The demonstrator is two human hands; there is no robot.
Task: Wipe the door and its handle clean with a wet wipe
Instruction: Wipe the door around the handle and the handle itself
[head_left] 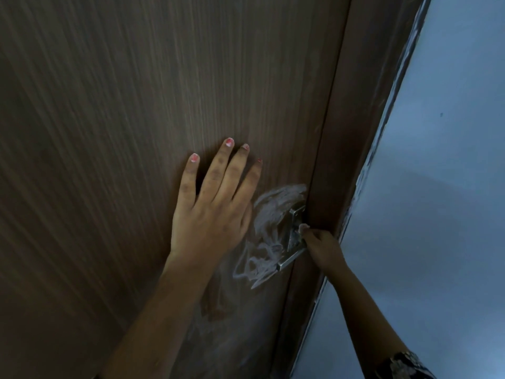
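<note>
While the door (pixel 123 105) fills most of the view as a dark wood-grain panel, its metal handle (pixel 293 239) sits near the closing edge, and that handle serves as the landmark; whitish smears (pixel 269 231) spread over the wood just beside it and trail off below it, so the cleaning looks unfinished. Resting flat just beside the handle on the hinge-ward side, the left hand (pixel 210 212) has its fingers (pixel 216 173) straight and slightly apart, gripping nothing, probably to steady the door against pressure; the right hand (pixel 322 248) reaches in from the frame side with its fingers curled close against the handle, likely working at the metal. No wet wipe shows clearly, so whether one is pinched there cannot be told. Beyond the handle stands the door frame (pixel 355 132), then a pale blue wall (pixel 442 173).
</note>
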